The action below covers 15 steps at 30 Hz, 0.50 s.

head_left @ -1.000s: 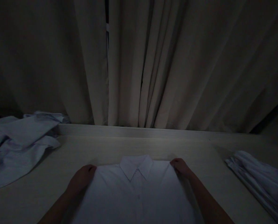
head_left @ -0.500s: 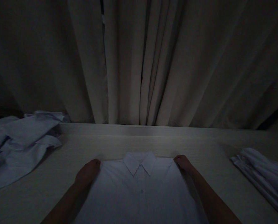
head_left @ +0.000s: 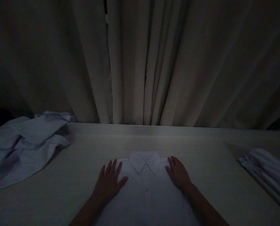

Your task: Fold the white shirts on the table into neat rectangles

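Observation:
A white collared shirt lies front up on the pale surface, its collar pointing away from me and its front buttoned. My left hand rests flat with fingers spread on the shirt's left shoulder. On the other shoulder, right of the collar, lies my right hand, fingers stretched out and thumb apart. Neither hand grips the cloth. The lower part of the shirt runs out of view at the bottom.
A crumpled heap of white cloth lies at the left. Folded white garments are stacked at the right. Beige curtains hang behind the pale tabletop, above a low ledge at its back. The room is dim.
Both hands have let go of the shirt's shoulder corners, moved inward and opened flat on the cloth. The whole view has shifted slightly.

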Available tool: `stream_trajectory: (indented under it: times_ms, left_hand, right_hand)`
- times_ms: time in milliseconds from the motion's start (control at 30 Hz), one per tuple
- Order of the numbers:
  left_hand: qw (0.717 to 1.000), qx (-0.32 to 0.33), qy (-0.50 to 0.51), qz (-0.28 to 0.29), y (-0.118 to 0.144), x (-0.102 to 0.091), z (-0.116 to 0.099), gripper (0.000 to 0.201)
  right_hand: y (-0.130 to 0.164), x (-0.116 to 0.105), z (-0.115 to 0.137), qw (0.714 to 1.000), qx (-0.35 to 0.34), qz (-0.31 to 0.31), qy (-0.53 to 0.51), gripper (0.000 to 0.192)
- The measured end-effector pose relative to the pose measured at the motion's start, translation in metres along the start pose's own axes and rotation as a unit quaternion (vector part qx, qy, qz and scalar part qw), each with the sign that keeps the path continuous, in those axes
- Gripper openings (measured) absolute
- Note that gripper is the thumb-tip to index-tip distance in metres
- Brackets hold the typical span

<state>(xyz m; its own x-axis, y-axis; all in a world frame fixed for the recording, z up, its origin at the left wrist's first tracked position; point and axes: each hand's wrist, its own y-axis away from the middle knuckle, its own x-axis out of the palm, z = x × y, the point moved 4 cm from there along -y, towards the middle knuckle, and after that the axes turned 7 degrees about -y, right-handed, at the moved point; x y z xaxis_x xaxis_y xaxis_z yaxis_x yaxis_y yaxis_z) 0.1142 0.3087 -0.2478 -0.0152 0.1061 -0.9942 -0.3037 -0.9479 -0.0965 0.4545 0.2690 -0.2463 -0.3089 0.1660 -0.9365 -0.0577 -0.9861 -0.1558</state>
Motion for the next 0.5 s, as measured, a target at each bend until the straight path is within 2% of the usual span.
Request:
stream_trajectory:
  times_ms: [133, 233, 300, 400, 500]
  left_hand:
    - [1.000, 0.029, -0.003, -0.005, -0.004, 0.002, 0.006, 0.082]
    - [1.000, 0.023, -0.012, -0.004, -0.008, -0.013, -0.001, 0.085]
    - [0.999, 0.027, -0.014, -0.018, 0.000, -0.029, -0.007, 0.081]
    - [0.997, 0.049, 0.008, -0.057, 0.045, -0.044, -0.004, 0.066]
    - [0.994, 0.038, 0.046, -0.091, 0.130, -0.039, 0.021, 0.060]
  right_hand:
    - [-0.003, 0.002, -0.007, 1.000, -0.010, -0.007, 0.013, 0.058]
    - [-0.004, -0.005, 0.002, 1.000, -0.015, -0.012, 0.016, 0.057]
    - [0.005, -0.013, 0.011, 0.999, -0.018, -0.032, 0.000, 0.056]
    - [0.048, -0.030, 0.019, 0.992, -0.016, -0.094, -0.078, 0.056]
    - [0.132, -0.048, 0.011, 0.974, 0.027, -0.122, -0.189, 0.050]
